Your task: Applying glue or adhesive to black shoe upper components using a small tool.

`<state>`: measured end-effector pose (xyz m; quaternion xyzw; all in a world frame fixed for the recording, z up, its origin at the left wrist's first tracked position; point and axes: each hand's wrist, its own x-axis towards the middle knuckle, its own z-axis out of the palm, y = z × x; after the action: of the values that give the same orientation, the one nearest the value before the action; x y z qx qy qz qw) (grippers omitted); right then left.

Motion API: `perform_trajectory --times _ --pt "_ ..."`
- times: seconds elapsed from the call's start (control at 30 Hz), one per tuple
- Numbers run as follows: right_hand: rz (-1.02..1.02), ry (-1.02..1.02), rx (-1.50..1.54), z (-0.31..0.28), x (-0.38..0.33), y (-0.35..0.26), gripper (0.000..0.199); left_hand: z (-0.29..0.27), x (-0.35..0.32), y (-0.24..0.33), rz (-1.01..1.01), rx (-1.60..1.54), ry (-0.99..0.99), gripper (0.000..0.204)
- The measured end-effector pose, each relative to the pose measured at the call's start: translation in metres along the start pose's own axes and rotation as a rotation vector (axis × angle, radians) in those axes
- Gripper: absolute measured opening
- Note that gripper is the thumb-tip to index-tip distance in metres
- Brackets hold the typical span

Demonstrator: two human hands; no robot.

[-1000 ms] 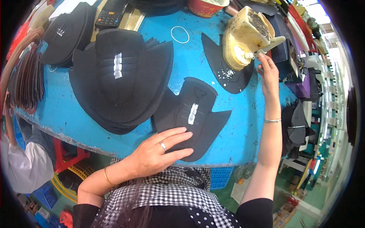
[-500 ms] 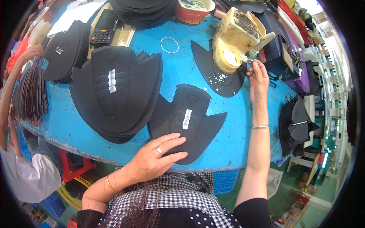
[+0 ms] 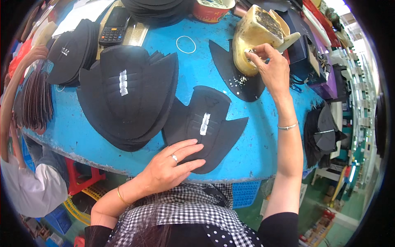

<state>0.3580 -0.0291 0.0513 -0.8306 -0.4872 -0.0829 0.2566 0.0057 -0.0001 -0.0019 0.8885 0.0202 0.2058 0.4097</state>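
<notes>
My left hand (image 3: 170, 164) lies with fingers stretched out on the lower left part of a black, padded-looking cut piece (image 3: 222, 133). A short whitish strip (image 3: 204, 124) runs up the middle of that piece. My right hand (image 3: 275, 72) is at the lower opening of a stained, cream-coloured plastic dispenser (image 3: 245, 35), its thumb and fingers pinched together. Whatever they hold is too small and hidden to make out. Under the dispenser is another black piece (image 3: 251, 90), sprinkled with white specks (image 3: 240, 81).
A thick stack of similar black pieces (image 3: 142, 111) stands left of my piece. Behind are a handheld keypad device (image 3: 113, 29), a white ring (image 3: 186, 44) and a red tub (image 3: 210, 12). Tied black pieces (image 3: 324, 131) lie right. Another person's hand (image 3: 37, 53) is at far left.
My right hand has moved up and left from beside the dispenser to over its bright opening, hiding the small clear thing at its fingertips. My left hand stays on the black piece.
</notes>
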Motion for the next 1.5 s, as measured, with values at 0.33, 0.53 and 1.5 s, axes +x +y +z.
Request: perform_trajectory --times 0.33,0.53,1.5 --pt "0.002 0.072 0.253 -0.025 -0.012 0.010 0.034 0.000 0.000 -0.002 0.043 0.006 0.006 0.044" --pt "0.309 -0.026 0.708 -0.037 -0.081 0.026 0.039 -0.012 0.001 0.019 0.319 -0.058 0.163 0.034" --pt "0.344 -0.413 1.379 0.077 -0.101 -0.191 0.078 -0.172 -0.082 -0.059 -0.727 -0.962 0.539 0.074"
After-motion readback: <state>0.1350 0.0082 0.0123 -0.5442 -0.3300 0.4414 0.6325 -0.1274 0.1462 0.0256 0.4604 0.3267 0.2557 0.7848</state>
